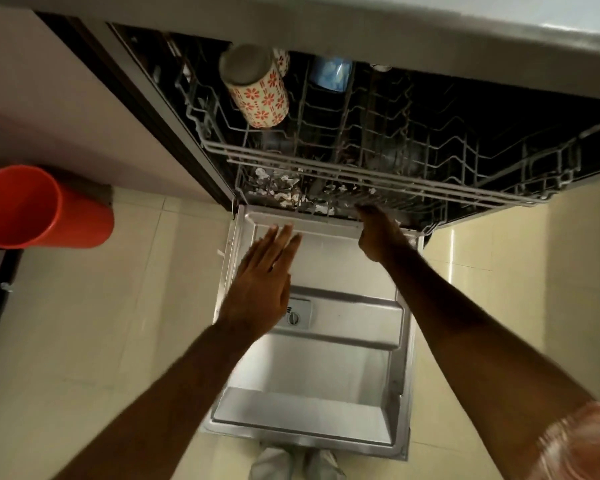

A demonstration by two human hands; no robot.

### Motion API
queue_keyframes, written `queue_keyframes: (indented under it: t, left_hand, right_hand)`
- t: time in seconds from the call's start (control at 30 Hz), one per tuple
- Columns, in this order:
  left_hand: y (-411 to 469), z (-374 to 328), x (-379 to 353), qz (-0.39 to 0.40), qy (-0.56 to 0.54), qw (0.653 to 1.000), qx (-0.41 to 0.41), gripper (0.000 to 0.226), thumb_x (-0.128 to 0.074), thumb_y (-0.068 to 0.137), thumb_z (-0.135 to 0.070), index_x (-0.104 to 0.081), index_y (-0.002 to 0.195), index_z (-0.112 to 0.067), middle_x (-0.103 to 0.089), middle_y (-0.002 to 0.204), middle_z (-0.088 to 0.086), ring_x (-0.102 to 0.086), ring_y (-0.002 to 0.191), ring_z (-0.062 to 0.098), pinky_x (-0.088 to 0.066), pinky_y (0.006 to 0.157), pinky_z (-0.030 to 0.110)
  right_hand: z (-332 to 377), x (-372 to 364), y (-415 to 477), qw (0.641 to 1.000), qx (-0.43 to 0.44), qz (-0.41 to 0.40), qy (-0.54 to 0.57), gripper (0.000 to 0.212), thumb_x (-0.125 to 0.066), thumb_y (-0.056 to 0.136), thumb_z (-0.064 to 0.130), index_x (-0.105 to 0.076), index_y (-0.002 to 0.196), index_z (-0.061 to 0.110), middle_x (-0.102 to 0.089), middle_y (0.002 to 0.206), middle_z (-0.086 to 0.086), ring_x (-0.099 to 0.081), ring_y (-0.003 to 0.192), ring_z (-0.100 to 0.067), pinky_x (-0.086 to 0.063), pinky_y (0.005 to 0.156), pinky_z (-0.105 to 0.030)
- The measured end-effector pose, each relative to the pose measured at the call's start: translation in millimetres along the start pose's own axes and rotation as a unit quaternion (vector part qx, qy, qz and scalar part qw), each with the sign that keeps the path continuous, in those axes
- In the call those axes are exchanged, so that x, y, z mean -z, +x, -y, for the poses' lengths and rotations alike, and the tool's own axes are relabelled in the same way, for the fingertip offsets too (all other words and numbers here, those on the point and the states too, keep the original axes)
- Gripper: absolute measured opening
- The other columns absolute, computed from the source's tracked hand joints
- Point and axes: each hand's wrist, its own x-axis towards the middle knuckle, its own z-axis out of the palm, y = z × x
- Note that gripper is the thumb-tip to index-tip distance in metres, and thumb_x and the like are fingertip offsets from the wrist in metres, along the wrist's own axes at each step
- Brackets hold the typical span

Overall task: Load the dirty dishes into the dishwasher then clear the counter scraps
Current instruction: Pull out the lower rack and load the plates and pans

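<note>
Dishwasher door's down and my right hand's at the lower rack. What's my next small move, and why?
Probably slide the lower rack out over the open door: your right hand grips its front edge, and it sits tucked under the upper rack, leaving little room to load.

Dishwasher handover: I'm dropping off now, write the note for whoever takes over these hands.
Left hand open, hovering over the lowered door.
Right hand seems to grip the lower rack at its front.
Upper rack pulled out, holding a floral mug and a blue item; lower rack contents unclear.
Left: any remaining dishes, then scraps; neither in view.
</note>
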Motion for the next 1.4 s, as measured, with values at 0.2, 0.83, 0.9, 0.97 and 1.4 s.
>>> queue_keyframes:
  t: [0.2,0.83,0.9,0.97,1.4]
  left_hand:
    - [-14.6,-27.6,-52.6,0.132,-0.037,0.989,0.062,0.084,-0.054,0.101,-0.019,0.004,0.161,-0.021,0.006,0.169,-0.002,0.001,0.156,0.017,-0.016,0.123,0.033]
    - [-155.2,-55.7,-112.5,0.328,0.121,0.935,0.064,0.093,-0.048,0.091,-0.001,0.016,0.158,-0.008,0.024,0.165,0.010,0.014,0.155,0.023,0.001,0.127,0.040]
    - [-166.5,-57.7,-114.7,0.335,0.120,0.932,0.065,0.093,-0.048,0.091,0.000,0.017,0.157,-0.007,0.024,0.165,0.010,0.013,0.155,0.023,0.001,0.127,0.038]
    - [-177.6,-59.1,-117.5,0.340,0.124,0.930,0.060,0.096,-0.052,0.091,0.000,0.017,0.157,-0.007,0.026,0.163,0.010,0.013,0.155,0.024,0.000,0.126,0.037]
    - [-205.9,-67.0,-107.9,0.332,0.089,0.936,0.074,0.098,-0.057,0.093,-0.007,0.016,0.158,-0.017,0.023,0.164,0.002,0.009,0.156,0.024,-0.004,0.126,0.037]
  right_hand:
    - [-7.3,-24.8,-73.3,0.998,0.028,-0.024,-0.044,0.043,-0.039,0.106,0.010,-0.063,0.141,0.016,-0.064,0.136,-0.018,-0.059,0.123,-0.038,-0.047,0.093,-0.033]
    - [21.9,-97.7,-247.8,0.989,-0.076,0.122,-0.043,0.017,-0.074,0.087,0.021,-0.077,0.103,0.027,-0.074,0.094,-0.003,-0.072,0.085,-0.022,-0.058,0.068,-0.036]
    - [19.8,-110.6,-257.9,0.986,-0.073,0.126,-0.085,0.026,-0.093,0.047,0.037,-0.074,0.065,0.036,-0.063,0.057,0.010,-0.061,0.048,-0.007,-0.046,0.040,-0.022]
    - [5.3,-139.2,-270.6,0.991,-0.053,0.090,-0.080,0.013,-0.086,0.062,0.027,-0.077,0.068,0.033,-0.062,0.058,0.008,-0.060,0.045,-0.009,-0.045,0.039,-0.021]
    - [9.3,-135.0,-307.5,0.993,-0.012,0.117,-0.002,0.044,-0.048,0.105,0.022,-0.050,0.148,0.019,-0.063,0.136,-0.009,-0.063,0.123,-0.029,-0.056,0.099,-0.039]
